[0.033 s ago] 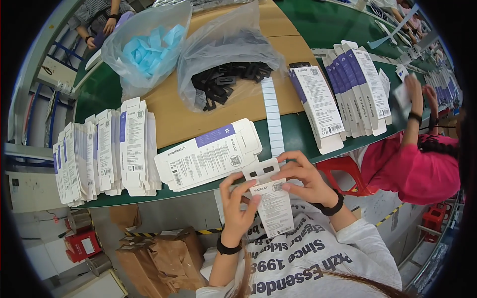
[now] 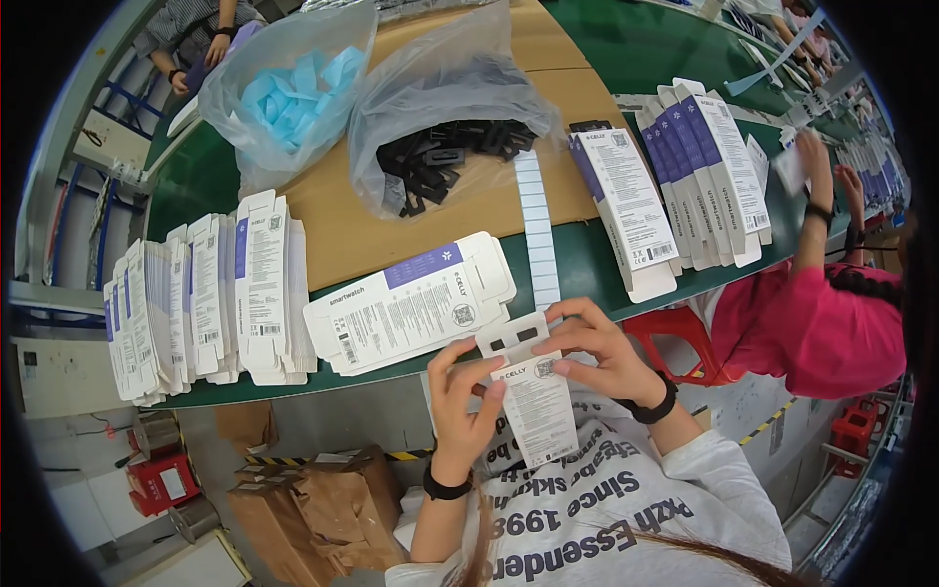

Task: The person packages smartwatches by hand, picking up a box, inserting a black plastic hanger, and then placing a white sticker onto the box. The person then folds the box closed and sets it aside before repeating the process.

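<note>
Head view: a white carton (image 2: 536, 416) was between both hands, just off the near edge of the desk (image 2: 582, 266). Left fingers (image 2: 468, 391) pinched its left edge, right fingers (image 2: 587, 338) its upper right. Its top flap (image 2: 514, 336) stood unfolded, so it seemed unfinished; stacked flat cartons (image 2: 264, 284) at left apparently remained, while standing cartons (image 2: 626, 205) at right looked done.

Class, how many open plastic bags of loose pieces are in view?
2: the bag of light-blue pieces, upper left; the bag of black pieces, immediately to its right.
</note>
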Motion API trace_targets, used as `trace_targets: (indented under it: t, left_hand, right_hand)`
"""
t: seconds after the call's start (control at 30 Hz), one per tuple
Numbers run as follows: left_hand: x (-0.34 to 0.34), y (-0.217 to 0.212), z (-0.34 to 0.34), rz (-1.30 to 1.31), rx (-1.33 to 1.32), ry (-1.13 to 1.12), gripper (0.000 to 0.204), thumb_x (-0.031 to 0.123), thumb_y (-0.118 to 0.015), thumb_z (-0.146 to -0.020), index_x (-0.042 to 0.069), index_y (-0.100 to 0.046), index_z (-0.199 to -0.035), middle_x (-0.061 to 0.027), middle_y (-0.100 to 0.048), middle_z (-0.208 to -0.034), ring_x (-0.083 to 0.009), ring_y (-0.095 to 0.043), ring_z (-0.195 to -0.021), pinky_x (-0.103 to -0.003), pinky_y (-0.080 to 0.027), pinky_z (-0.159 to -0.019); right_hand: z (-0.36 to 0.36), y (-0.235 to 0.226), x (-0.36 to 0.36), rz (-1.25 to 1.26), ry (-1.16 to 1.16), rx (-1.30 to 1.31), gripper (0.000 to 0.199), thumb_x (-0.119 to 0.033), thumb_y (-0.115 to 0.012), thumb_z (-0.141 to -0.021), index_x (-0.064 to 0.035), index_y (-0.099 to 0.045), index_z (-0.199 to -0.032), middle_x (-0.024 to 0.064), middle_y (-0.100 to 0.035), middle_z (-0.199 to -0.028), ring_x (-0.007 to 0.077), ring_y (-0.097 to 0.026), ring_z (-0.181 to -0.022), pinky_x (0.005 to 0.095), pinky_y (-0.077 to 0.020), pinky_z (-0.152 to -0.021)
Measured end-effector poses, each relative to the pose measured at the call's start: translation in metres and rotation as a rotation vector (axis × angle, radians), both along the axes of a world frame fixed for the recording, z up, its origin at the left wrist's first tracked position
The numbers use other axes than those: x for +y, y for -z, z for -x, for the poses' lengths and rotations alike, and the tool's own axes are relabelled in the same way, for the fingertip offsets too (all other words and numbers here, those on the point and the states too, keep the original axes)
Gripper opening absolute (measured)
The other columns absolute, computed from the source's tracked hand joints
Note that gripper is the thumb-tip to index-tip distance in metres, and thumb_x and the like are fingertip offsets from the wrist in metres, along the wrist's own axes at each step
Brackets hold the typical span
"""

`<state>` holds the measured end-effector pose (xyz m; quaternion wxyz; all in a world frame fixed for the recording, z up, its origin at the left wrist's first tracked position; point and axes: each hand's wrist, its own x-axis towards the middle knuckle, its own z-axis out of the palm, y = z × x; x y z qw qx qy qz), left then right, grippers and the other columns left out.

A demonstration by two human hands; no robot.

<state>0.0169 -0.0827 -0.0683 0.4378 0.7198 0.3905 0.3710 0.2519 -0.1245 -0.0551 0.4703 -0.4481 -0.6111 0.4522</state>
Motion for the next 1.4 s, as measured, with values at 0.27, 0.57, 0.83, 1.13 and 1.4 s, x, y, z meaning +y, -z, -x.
trace_targets:
  t: [0.27,0.57,0.83,1.13,1.4]
  left_hand:
    - [0.016,-0.018,0.001,-0.185,-0.143,0.028,0.023,-0.004,-0.076,-0.079,0.003,-0.07,-0.101,-0.0115,-0.064,-0.104,-0.0209,-0.065,-0.091,-0.03,-0.054,-0.077]
    - [0.02,-0.045,0.0,0.105,-0.047,0.044,0.026,-0.007,-0.08,-0.074,-0.001,-0.073,-0.099,-0.0091,-0.065,-0.099,-0.0176,-0.067,-0.093,-0.028,-0.061,-0.079]
    - [0.041,-0.066,-0.001,0.381,-0.024,0.083,0.014,-0.006,-0.08,-0.076,-0.002,-0.076,-0.089,-0.007,-0.064,-0.089,-0.0146,-0.067,-0.083,-0.027,-0.062,-0.077]
    - [0.038,-0.077,-0.007,0.407,-0.009,0.05,0.01,-0.004,-0.079,-0.078,-0.002,-0.076,-0.086,-0.0044,-0.061,-0.083,-0.0124,-0.066,-0.081,-0.026,-0.062,-0.073]
    - [0.03,-0.06,0.003,0.332,-0.031,0.164,0.032,-0.008,-0.08,-0.074,0.0,-0.072,-0.104,-0.0082,-0.063,-0.099,-0.0184,-0.068,-0.096,-0.03,-0.063,-0.082]
  right_hand:
    - [0.015,-0.02,-0.003,0.148,0.21,0.135,0.025,0.003,-0.075,-0.082,-0.0001,-0.069,-0.106,0.0112,-0.061,-0.117,0.0205,-0.065,-0.107,0.033,-0.0563,-0.091]
    - [0.007,-0.045,0.008,0.196,0.108,-0.011,0.022,0.005,-0.076,-0.08,0.003,-0.07,-0.101,0.0111,-0.064,-0.111,0.0197,-0.068,-0.101,0.0305,-0.0597,-0.086]
    - [-0.02,-0.061,0.047,0.611,-0.169,0.092,0.019,0.001,-0.078,-0.081,0.004,-0.069,-0.096,0.0062,-0.069,-0.098,0.0124,-0.07,-0.091,0.0225,-0.0549,-0.081]
    - [-0.011,-0.058,0.042,0.381,-0.098,-0.002,0.012,-0.005,-0.075,-0.086,0.0022,-0.069,-0.093,0.0086,-0.07,-0.094,0.0146,-0.072,-0.08,0.0254,-0.0565,-0.07]
    - [-0.009,-0.065,0.031,0.297,-0.117,-0.194,0.015,-0.001,-0.074,-0.085,0.0001,-0.07,-0.1,0.008,-0.064,-0.106,0.0164,-0.068,-0.09,0.0263,-0.0591,-0.077]
